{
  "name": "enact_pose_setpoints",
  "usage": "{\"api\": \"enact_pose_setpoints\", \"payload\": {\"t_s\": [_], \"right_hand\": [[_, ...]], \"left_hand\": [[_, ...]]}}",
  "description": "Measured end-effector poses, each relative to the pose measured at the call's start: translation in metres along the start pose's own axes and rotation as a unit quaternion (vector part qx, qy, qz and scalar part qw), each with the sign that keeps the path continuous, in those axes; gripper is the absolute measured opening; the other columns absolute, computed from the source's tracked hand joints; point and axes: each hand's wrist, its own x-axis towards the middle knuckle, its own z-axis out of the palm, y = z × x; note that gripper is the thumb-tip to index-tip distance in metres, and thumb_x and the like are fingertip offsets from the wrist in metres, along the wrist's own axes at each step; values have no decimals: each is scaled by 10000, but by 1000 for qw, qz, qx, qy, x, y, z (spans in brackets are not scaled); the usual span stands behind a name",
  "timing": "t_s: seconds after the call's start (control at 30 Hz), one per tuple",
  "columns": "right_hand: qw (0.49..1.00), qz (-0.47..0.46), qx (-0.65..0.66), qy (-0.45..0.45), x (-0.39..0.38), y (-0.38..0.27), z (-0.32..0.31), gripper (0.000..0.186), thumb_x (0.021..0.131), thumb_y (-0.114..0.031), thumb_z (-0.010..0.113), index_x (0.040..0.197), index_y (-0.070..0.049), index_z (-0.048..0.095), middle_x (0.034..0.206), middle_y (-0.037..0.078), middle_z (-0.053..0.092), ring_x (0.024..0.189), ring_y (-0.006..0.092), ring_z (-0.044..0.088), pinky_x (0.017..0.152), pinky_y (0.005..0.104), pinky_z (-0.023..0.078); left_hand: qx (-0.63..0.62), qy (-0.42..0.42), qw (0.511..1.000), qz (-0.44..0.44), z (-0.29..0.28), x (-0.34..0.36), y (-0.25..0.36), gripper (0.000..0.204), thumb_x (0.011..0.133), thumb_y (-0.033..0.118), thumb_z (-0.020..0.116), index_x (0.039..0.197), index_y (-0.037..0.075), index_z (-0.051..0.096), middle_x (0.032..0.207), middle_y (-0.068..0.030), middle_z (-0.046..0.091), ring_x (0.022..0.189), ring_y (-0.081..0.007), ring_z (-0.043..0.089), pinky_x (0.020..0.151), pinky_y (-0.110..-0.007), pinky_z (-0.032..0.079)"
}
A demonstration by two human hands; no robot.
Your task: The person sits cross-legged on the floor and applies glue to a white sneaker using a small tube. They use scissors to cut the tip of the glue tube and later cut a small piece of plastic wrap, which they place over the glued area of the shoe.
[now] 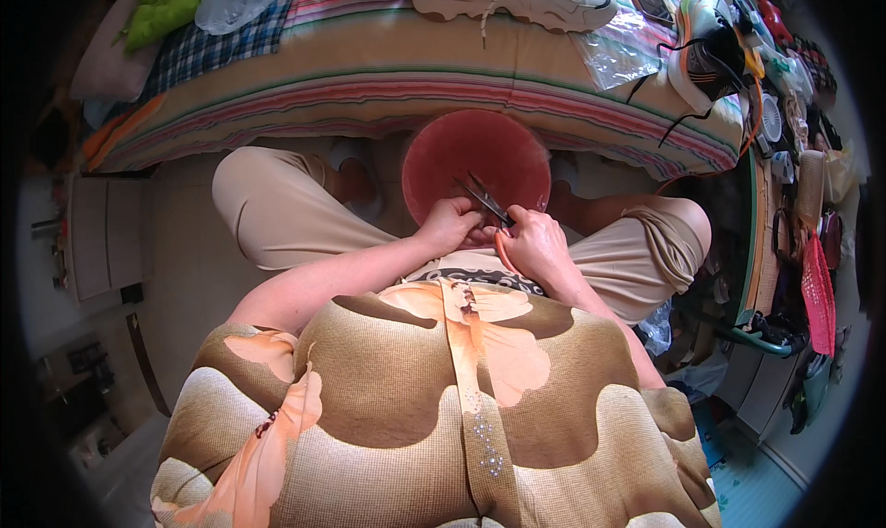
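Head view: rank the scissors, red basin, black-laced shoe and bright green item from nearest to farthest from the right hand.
1. Scissors: held in the right hand.
2. Red basin: just ahead, beyond the hand.
3. Black-laced shoe: upper right, by the striped cover's edge.
4. Bright green item: upper left, farthest.

Two bare hands at the centre, one left hand and one right hand; one pair of scissors; one red basin. Two beige trouser legs, a left leg and a right leg, and one patterned top at the bottom. One striped bedspread across the top, bearing one white sneaker at top centre and one black-laced shoe at upper right. One bright green bundle at upper left; one pink mesh piece at right. The upper-right clutter is too jumbled to count
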Motion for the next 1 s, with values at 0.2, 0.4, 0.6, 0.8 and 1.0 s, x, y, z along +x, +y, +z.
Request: {"api": "enact_pose_setpoints", "payload": {"t_s": [0.2, 0.4, 0.6, 0.8, 1.0], "right_hand": [[1000, 14, -6, -19, 0, -3, -2, 339, 807, -333, 646, 917, -12, 650, 838, 257, 654, 846, 422, 642, 748, 490, 503], [1000, 12, -12, -10, 0, -4, -1, 333, 807, -331, 646, 910, -15, 653, 825, 249, 658, 845, 417, 646, 748, 489, 505], [1000, 20, -11, -9, 1, 4, 3, 339, 803, -362, 658, 901, -38, 664, 795, 233, 661, 828, 411, 649, 738, 481, 512], [992, 69, 35, 103, 2, 9, -8, 405, 773, -438, 694, 898, -53, 673, 787, 209, 664, 815, 386, 654, 707, 457, 515], [963, 39, 181, 196, -13, 6, -37, 341, 763, -300, 777, 935, -27, 669, 645, 104, 629, 600, 175, 601, 585, 304, 482]], "left_hand": [[-6, 1, 1000, -10, -2, 1, -2, 160, 948, 66, 515, 1061, 2, 608, 898, -70, 672, 739, -133, 670, 652, -257, 583], [-11, -4, 1000, -22, -4, 4, -5, 184, 949, 66, 511, 1098, 2, 597, 937, -85, 676, 748, -146, 677, 658, -271, 591], [22, -7, 999, -23, -7, 9, -9, 192, 960, 85, 510, 1113, 5, 593, 970, -98, 676, 766, -155, 684, 667, -275, 593], [-21, -9, 997, 76, -1, -5, 8, 183, 966, 114, 531, 1097, 6, 599, 972, -83, 671, 765, -149, 686, 664, -241, 573], [-35, -29, 978, 203, 14, -38, 46, 204, 981, 114, 517, 1144, 16, 591, 1062, -120, 662, 839, -148, 673, 767, -259, 568]]}}
